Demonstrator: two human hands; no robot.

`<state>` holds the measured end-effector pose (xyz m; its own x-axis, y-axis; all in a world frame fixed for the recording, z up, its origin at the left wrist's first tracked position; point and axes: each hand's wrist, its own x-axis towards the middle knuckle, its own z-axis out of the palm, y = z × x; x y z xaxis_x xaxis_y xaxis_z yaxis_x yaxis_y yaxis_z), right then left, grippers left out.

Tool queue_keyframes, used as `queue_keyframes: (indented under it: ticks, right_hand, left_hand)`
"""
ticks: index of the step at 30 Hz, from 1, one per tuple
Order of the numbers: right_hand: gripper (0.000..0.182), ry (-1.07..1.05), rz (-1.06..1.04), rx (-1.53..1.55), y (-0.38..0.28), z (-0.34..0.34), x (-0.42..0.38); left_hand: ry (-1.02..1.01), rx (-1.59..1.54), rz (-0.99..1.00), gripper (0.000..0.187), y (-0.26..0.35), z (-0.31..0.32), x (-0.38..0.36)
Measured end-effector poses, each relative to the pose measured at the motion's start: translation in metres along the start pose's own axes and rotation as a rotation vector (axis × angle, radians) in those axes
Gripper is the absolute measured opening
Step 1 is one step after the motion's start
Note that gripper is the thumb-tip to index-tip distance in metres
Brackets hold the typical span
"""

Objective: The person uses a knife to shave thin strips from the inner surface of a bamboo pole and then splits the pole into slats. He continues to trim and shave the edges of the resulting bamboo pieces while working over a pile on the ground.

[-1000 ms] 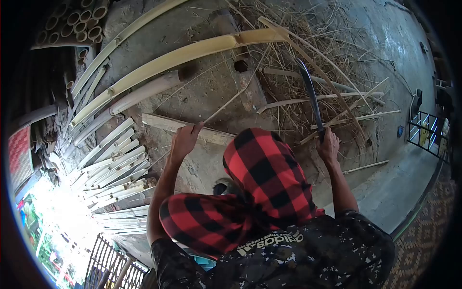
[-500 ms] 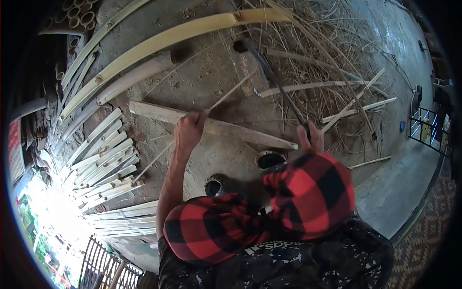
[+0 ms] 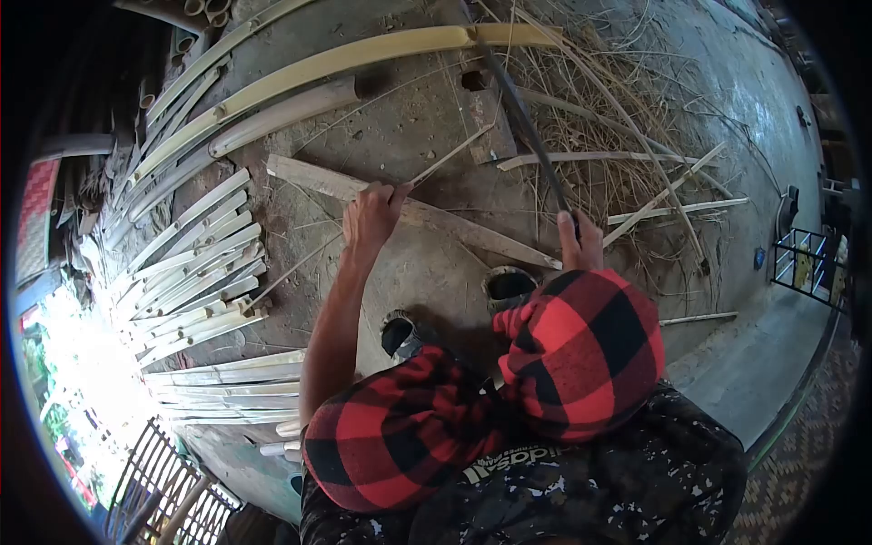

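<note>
My left hand (image 3: 372, 216) is closed around a thin bamboo strip (image 3: 457, 153). One end of the strip slants up to the right past the fist; its other part trails down to the left toward the floor. In my closed right hand (image 3: 581, 242) is the grip of a long, dark knife (image 3: 531, 136), its blade reaching away toward the top of the view. Strip and blade are apart. Beneath my left hand a wooden plank (image 3: 463, 236) lies slantwise on the floor, its right end close to my right hand.
Split bamboo pieces (image 3: 195, 263) lie fanned out at the left. Long bamboo lengths (image 3: 300, 74) cross the upper left, beside a bamboo pole (image 3: 286, 116). Thin shavings (image 3: 618, 100) heap at the upper right. My shoes (image 3: 510, 287) stand below the plank. A black rack (image 3: 804, 263) is far right.
The view has turned slightly, shifting the floor and plank. Both hands appear a little higher, still gripping the strip and the knife.
</note>
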<state>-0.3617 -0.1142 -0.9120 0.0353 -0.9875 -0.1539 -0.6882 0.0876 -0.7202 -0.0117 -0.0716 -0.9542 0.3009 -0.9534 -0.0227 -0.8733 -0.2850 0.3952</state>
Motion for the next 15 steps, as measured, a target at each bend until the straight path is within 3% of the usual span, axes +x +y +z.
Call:
queue_keyframes:
  ticks: [1,4,6,8,10,15]
  right_hand:
    - [0.050,0.146,-0.092,0.021,-0.001,0.004,-0.005]
    - [0.051,0.043,-0.050,-0.010,0.055,0.031,0.012]
    - [0.042,0.201,-0.396,-0.335,0.106,0.055,0.017]
    - [0.039,0.080,-0.308,-0.331,0.104,0.052,0.021]
    - [0.040,-0.314,0.203,0.021,0.059,0.023,0.023]
    - [0.047,-0.203,0.061,0.028,0.009,-0.009,0.023]
  left_hand:
    - [0.014,0.003,0.001,0.048,0.000,0.000,-0.002]
    - [0.070,0.029,0.017,0.047,0.004,-0.002,-0.004]
    - [0.129,0.059,0.034,0.046,0.011,-0.007,-0.005]
    - [0.167,0.044,0.050,0.044,0.012,-0.004,-0.006]
    - [0.189,0.027,0.047,0.042,0.012,0.002,-0.012]
    - [0.225,-0.033,0.021,0.038,0.009,0.015,-0.021]
